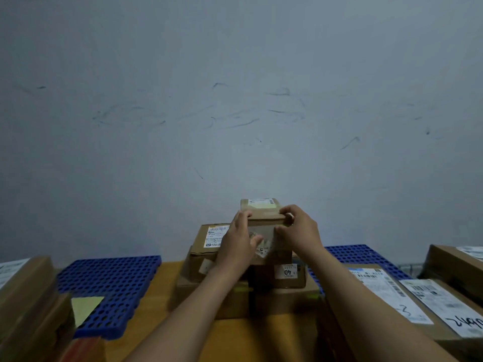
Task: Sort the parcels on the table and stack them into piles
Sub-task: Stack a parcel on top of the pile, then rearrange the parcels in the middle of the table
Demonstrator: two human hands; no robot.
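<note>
at the far left stand brown boxes (23,291). next comes a blue perforated mat (112,286) with a yellow slip (85,307) at its near edge, lying on the wooden counter (167,309). in the middle rises a pile of parcels (198,257). at its top is the small parcel (264,218), clamped between both hands. the left hand (236,241) curls over its left edge and the right hand (298,231) over its right, thumbs on the near face. whether it rests on the pile i cannot tell. further right are a second blue mat (350,253) and large labelled boxes (392,291).
</note>
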